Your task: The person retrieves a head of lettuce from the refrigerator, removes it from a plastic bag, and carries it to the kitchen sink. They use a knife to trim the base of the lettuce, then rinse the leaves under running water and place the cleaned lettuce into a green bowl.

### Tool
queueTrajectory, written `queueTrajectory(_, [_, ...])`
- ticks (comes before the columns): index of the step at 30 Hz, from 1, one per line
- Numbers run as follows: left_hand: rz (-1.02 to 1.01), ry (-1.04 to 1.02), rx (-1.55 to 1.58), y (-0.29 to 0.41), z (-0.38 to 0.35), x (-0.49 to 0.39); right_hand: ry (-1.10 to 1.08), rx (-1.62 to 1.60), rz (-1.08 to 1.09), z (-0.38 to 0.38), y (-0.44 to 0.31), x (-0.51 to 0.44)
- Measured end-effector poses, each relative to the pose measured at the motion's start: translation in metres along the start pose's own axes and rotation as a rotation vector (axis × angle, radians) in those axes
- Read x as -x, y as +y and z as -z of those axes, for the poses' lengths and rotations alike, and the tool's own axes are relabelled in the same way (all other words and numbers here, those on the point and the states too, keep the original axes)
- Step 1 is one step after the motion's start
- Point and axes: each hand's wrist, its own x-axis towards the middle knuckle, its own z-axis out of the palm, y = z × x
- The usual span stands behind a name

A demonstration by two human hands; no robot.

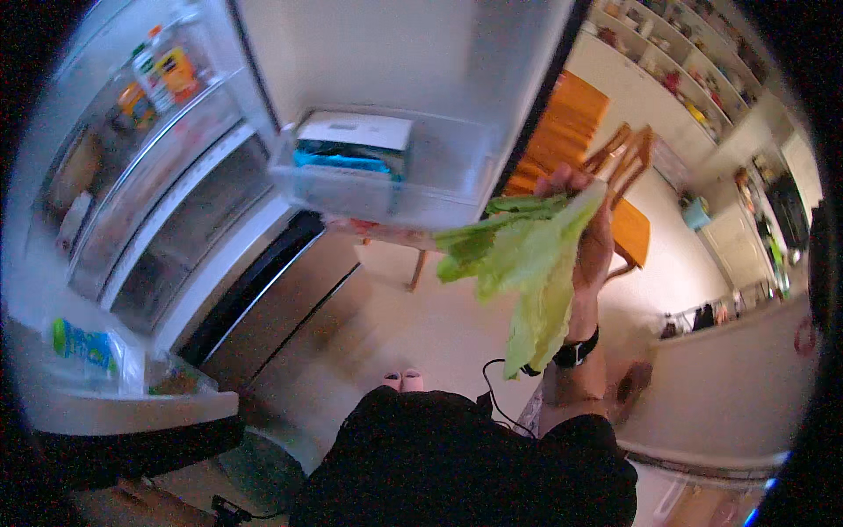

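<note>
My right hand is raised in front of me at the right, with a black strap on its wrist. It grips several pale green lettuce leaves by their whitish base, and the leaves fan down and to the left. Part of my left hand shows dimly at the lower left, beside the dark edge of a refrigerator door. Its fingers are hard to make out, so its hold is unclear. The lit refrigerator shelves are to the left, and another open door carries a clear bin.
Bottles stand inside the refrigerator, above drawers. A white and blue box sits in the door bin. Beyond the door are a wooden table and a chair. A black cable hangs near my body. A counter is at right.
</note>
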Motion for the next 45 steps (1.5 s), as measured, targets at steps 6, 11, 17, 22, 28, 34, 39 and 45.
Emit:
queueTrajectory(6, [-0.184,-0.087,0.134,0.065,-0.110,-0.027,0.408,0.451,0.249,-0.015,-0.022,0.017])
queueTrajectory(11, [-0.429,-0.154,0.047,0.145,-0.188,-0.060,0.516,0.514,0.294,-0.024,-0.038,0.033])
queueTrajectory(17, [-0.103,-0.226,0.396,0.213,-0.225,-0.075,0.646,0.617,0.401,-0.025,-0.067,0.059])
queueTrajectory(22, [-0.626,-0.609,0.887,0.341,-0.162,0.012,0.593,0.782,0.393,-0.021,-0.110,0.079])
queueTrajectory(28, [-1.527,-0.890,0.901,0.551,-0.039,0.169,0.560,0.971,0.465,0.002,-0.179,0.110])
queueTrajectory(34, [-0.897,-1.152,0.478,0.711,-0.064,0.277,0.674,1.093,0.416,0.013,-0.309,0.158])
queueTrajectory(39, [-1.526,-0.576,-0.084,0.720,-0.131,0.299,0.788,1.158,0.469,0.015,-0.431,0.207])
queueTrajectory(45, [-1.451,-0.806,-0.557,0.673,-0.094,0.299,1.014,0.970,0.564,0.063,-0.558,0.225])
